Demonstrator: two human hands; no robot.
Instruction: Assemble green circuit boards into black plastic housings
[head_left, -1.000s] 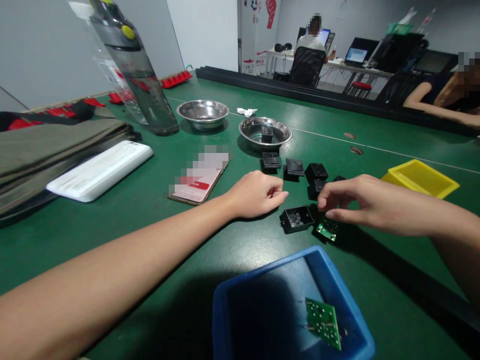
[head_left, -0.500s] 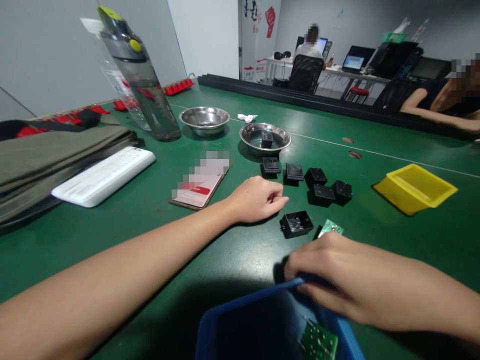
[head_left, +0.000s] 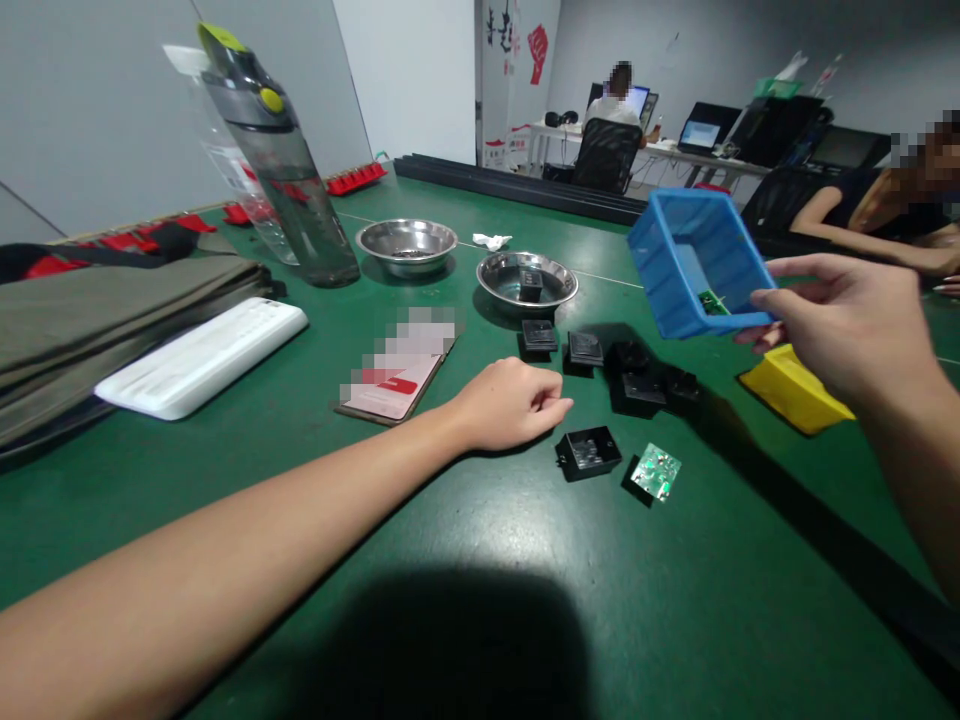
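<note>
My right hand [head_left: 840,315] pinches the near right edge of a blue plastic bin [head_left: 679,270], held tilted above the table. Inside the bin lies a green circuit board [head_left: 712,302]. My left hand [head_left: 517,405] rests on the green table in a loose fist, with nothing visible in it. Just right of it sits an open black plastic box [head_left: 589,453], its hollow facing up. Beside that box lies another green circuit board [head_left: 657,471]. Several black boxes [head_left: 583,350] stand farther back, some in the bin's shadow.
Two steel bowls [head_left: 407,240] stand behind, the right one with a black box in it. A yellow bin [head_left: 799,392] is partly behind my right arm. At left are a phone [head_left: 386,385], a white device [head_left: 202,355], a bag [head_left: 112,320] and a bottle [head_left: 300,200].
My right hand has lifted the blue bin from the near table edge up and away to the right. The loose circuit board is now uncovered. My left hand has stayed in place.
</note>
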